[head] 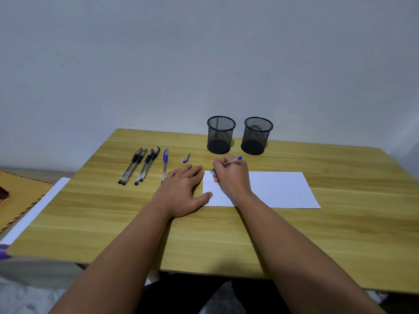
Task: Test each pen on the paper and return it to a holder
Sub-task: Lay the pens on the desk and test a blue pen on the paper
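A light wooden table (226, 234) stands against a plain grey-white wall (204, 53) in soft, even light.

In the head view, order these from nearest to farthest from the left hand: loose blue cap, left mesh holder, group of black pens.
From the left hand:
1. Loose blue cap, just beyond the fingertips.
2. Group of black pens, further to the left.
3. Left mesh holder, at the back, to the right.

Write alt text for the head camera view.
A right hand writes with an uncapped blue pen on white paper while the left hand steadies its edge. Its cap, five more pens and two empty mesh holders sit on the wooden desk.
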Available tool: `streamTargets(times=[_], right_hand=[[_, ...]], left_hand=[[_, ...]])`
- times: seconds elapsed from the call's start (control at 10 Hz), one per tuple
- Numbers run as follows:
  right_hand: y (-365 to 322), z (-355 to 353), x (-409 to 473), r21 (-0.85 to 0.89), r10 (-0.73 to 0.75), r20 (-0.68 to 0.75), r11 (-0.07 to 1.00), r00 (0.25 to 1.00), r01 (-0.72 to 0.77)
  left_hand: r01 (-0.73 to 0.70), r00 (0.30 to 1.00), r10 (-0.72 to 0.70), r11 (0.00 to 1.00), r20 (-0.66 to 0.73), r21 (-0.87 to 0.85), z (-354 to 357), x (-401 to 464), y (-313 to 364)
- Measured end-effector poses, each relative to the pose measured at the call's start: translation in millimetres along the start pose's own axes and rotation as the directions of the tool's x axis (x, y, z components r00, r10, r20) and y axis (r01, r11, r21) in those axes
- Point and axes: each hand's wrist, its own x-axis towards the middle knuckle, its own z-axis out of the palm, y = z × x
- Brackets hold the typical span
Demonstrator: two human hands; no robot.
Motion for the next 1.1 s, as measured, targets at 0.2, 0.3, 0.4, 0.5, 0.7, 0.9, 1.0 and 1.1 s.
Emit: streamTargets(times=[0.2, 0.3, 0.4, 0.5, 0.7, 0.9, 1.0, 1.1], right_hand=[[0, 0, 0, -0.013, -0.020, -0.008, 1.000, 1.000, 0.020], [1, 1, 0, -0.003, -0.013, -0.021, 1.000, 1.000, 0.013], [0, 0, -1, 0.030, -0.006, -0.027, 1.000, 1.000, 0.007], [0, 0, -1, 0.019, -0.001, -0.038, 1.000, 0.999, 0.002], [0, 0, -2, -0.002, -0.021, -0.057, 1.000, 0.998, 0.021], [-9, -1, -3, 0.123, 0.085, -0.071, 0.989, 0.994, -0.076], [-11, -8, 0, 0.295, 0.192, -0.052, 0.941, 0.980, -0.169], [-18, -16, 2, 0.397, 0.228, 0.013, 0.892, 0.974, -0.214]], left_hand=[[0.000, 1.000, 0.000, 1.000, 0.003, -0.001, 0, 0, 0], [0.000, 1.000, 0.000, 1.000, 0.006, 0.004, 0, 0, 0], [0.000, 1.000, 0.000, 1.000, 0.006, 0.001, 0, 0, 0], [0.000, 1.000, 0.000, 1.000, 0.005, -0.004, 0, 0, 0], [-0.002, 1.000, 0.002, 1.000, 0.009, 0.004, 1, 1, -1], [-0.002, 1.000, 0.002, 1.000, -0.003, -0.001, 2, 0, -1], [0.002, 1.000, -0.002, 1.000, -0.001, 0.006, 1, 0, 0], [0.009, 1.000, -0.009, 1.000, 0.014, 0.016, -1, 0, 1]])
